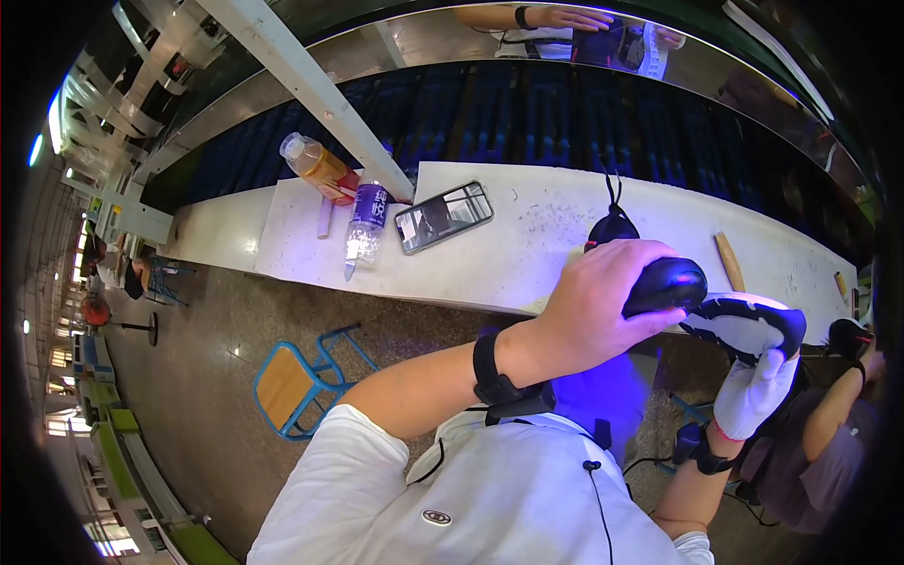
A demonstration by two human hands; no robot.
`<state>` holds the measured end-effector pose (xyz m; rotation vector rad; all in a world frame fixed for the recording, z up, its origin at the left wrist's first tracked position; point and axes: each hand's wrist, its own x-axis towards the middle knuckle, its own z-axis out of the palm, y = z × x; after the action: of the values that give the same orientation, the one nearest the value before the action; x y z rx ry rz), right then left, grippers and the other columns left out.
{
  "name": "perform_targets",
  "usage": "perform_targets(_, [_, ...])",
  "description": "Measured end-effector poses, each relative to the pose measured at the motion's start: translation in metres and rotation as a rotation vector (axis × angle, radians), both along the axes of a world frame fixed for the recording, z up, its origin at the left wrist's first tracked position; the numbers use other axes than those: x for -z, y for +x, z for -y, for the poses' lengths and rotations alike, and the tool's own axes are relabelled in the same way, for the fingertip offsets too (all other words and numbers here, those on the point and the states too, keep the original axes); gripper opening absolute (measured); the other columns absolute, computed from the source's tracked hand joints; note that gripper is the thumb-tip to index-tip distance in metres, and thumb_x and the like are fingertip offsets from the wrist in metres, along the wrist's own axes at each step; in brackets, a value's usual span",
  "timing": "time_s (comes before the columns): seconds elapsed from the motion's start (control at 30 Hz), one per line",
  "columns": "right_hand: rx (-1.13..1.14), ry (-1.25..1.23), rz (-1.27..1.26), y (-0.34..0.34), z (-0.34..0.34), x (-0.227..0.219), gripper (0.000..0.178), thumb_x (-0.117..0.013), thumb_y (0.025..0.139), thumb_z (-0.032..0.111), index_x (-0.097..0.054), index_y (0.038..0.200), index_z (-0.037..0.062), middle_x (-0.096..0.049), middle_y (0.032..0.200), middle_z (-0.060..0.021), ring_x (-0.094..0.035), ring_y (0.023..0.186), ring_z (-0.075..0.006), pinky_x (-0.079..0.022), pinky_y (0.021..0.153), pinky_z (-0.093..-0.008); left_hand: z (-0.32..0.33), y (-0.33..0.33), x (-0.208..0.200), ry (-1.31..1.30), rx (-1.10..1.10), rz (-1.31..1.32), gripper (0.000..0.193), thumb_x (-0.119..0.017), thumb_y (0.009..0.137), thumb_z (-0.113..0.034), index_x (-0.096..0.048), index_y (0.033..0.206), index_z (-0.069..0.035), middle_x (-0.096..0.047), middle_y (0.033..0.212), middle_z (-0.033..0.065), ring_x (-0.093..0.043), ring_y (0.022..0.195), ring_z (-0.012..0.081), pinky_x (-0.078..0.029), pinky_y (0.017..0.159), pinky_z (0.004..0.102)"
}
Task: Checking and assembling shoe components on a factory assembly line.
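My bare left hand [603, 292] is closed around a glossy black shoe [665, 286], with its rounded end showing beyond the fingers. A black piece with a lace loop [612, 226] shows behind the hand; whether it belongs to the same shoe is hidden. In a white glove, my right hand [753, 386] grips a shoe sole [744, 325], its pale inner face bordered in black. The sole's near edge lies close to my left fingertips; I cannot tell whether they touch. Both hands are over the front edge of the white worktable [546, 235].
On the table are a phone [443, 217], a clear bottle [365, 226], an orange-labelled bottle [320, 168] and a wooden stick [728, 262]. A slatted conveyor [527, 113] runs behind; a post [311, 85] rises there. A stool [287, 388] stands left, a co-worker [819, 452] right.
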<state>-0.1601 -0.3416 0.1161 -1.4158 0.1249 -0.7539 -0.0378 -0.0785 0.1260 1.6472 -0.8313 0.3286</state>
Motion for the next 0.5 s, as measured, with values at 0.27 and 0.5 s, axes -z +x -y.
perform_targets(0.27, [-0.328,-0.14,-0.02,0.013,-0.035,-0.024,0.056,-0.101,0.075,0.027,-0.051,0.093,0.0106,-0.061,0.149,-0.0383,-0.06,0.143,-0.0472,-0.042,0.123,-0.0635,0.003,-0.012,0.002,-0.065,-0.032,0.268,0.059,-0.1,0.079,-0.018,-0.049,0.107,-0.01,-0.068,0.133,0.0243,-0.076,0.111,0.0401,-0.065,0.087,0.0432])
perform_targets(0.5, [-0.569,0.088,-0.094,0.032,-0.066,-0.013,0.049,-0.099,0.078,0.022,-0.055,0.096,0.0107,-0.051,0.16,-0.0359,-0.056,0.147,-0.041,-0.048,0.121,-0.0524,-0.024,-0.022,-0.003,-0.005,0.021,0.258,0.042,-0.09,0.084,-0.006,-0.062,0.115,-0.009,-0.069,0.144,0.0264,-0.076,0.117,0.042,-0.064,0.092,0.043])
